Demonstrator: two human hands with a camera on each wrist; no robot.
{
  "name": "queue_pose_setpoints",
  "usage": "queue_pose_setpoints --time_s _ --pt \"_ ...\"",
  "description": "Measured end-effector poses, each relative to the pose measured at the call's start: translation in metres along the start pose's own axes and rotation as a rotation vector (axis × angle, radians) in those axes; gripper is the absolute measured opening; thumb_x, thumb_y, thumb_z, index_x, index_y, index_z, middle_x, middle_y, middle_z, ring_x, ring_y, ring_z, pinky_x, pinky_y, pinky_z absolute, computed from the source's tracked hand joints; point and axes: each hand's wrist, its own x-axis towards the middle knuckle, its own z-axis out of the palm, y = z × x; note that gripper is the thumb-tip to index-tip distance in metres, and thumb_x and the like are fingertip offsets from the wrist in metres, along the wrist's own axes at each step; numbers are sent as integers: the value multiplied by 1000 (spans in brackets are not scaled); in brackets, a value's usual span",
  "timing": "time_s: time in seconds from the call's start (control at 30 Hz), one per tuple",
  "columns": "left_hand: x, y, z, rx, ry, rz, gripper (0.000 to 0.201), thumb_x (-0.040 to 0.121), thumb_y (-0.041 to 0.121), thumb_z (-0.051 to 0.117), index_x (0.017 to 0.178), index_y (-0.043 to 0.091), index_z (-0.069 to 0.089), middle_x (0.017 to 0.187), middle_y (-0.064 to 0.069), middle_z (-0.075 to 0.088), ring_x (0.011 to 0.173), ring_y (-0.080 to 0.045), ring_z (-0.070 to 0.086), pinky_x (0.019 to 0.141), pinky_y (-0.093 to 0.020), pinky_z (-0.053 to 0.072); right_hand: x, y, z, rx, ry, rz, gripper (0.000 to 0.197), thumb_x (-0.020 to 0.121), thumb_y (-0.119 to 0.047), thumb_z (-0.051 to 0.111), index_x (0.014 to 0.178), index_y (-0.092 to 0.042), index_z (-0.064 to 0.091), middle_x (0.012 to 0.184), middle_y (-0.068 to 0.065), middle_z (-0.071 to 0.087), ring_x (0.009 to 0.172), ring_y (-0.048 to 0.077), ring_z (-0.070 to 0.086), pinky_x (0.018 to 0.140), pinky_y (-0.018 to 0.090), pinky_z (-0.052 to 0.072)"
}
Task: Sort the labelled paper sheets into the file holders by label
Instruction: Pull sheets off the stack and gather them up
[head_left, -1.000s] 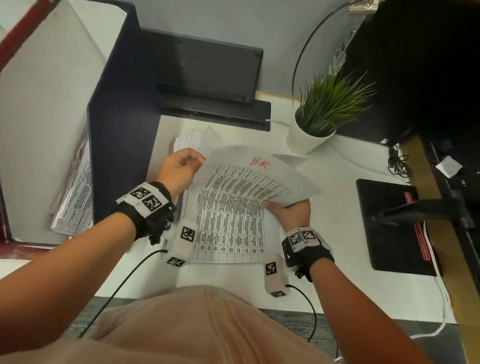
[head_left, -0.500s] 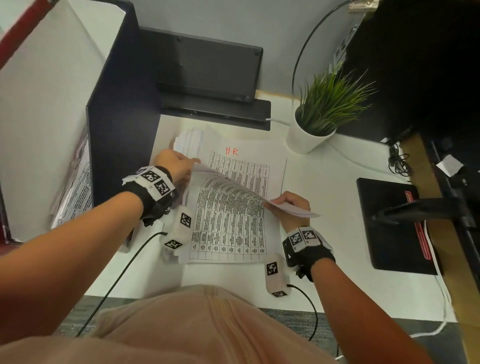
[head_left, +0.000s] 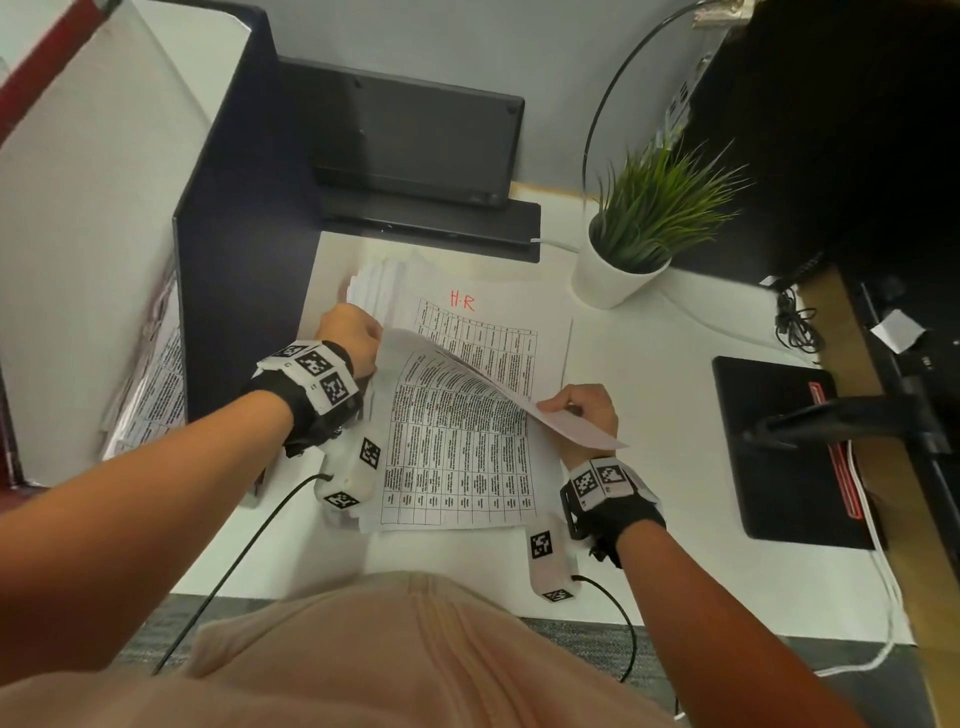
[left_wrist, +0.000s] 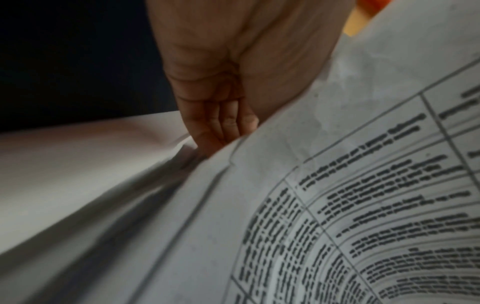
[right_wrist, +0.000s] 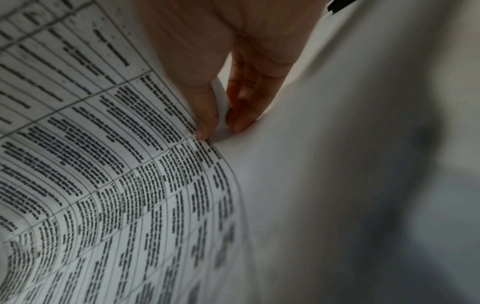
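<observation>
pinching lifted sheet (right_wrist: 166, 115) in right hand (right_wrist: 221, 67), head view shows red-labelled sheet (head_left: 483, 332)

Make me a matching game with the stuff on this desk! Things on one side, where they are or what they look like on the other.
Things:
1. potted plant
2. sheet marked H.R
3. lifted sheet
4. black pad

Clues:
A. held by both hands
B. lying flat on the desk, red letters on top
C. green leaves, white pot
D. far right on the desk, red stripe

Pairs: 1-C, 2-B, 3-A, 4-D
</observation>
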Motion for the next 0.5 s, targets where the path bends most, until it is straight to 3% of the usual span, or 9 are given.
queue_pose_setpoints --time_s 0.1,0.2,0.27,0.37,0.43,0.5 --pt "-2 -3 2 -73 34 58 16 86 6 62 97 -3 70 97 -17 67 84 -25 59 76 -30 48 -4 5 0 -126 7 -37 38 64 27 59 59 -11 58 67 6 47 57 1 50 54 8 41" --pt "-9 -2 5 -221 171 137 21 84 9 66 102 1 70 99 -13 69 89 -23 63 88 -36 51 -4 8 -2 -212 -19 -86 37 65 22 64 58 -14 59 65 2 50 59 4 45 53 5 36" --pt "-14 -1 8 -287 217 192 17 82 10 69 98 6 71 89 -10 69 74 -14 60 78 -30 52 -2 8 -4 -220 -26 -83 39 66 20 66 56 -16 57 61 2 50 58 8 44 52 8 36" --pt "-19 0 9 -435 131 225 9 79 6 71 84 12 67 79 -1 65 70 -9 58 65 -19 50 1 8 -8 -251 -10 -85 43 68 22 63 51 -16 52 57 1 48 54 5 43 51 15 34" --pt "-20 -2 10 -557 80 230 18 79 -1 68 72 13 58 74 2 63 69 -6 58 58 -9 47 4 9 -9 -269 21 -48 42 70 21 58 49 -14 48 55 1 45 54 7 42 52 18 32" --pt "-21 -5 11 -651 2 231 28 79 -8 65 66 12 50 68 6 63 65 -2 61 53 -7 46 5 10 -9 -373 32 -13 35 73 10 66 56 -14 46 58 -1 46 56 9 40 51 17 33"
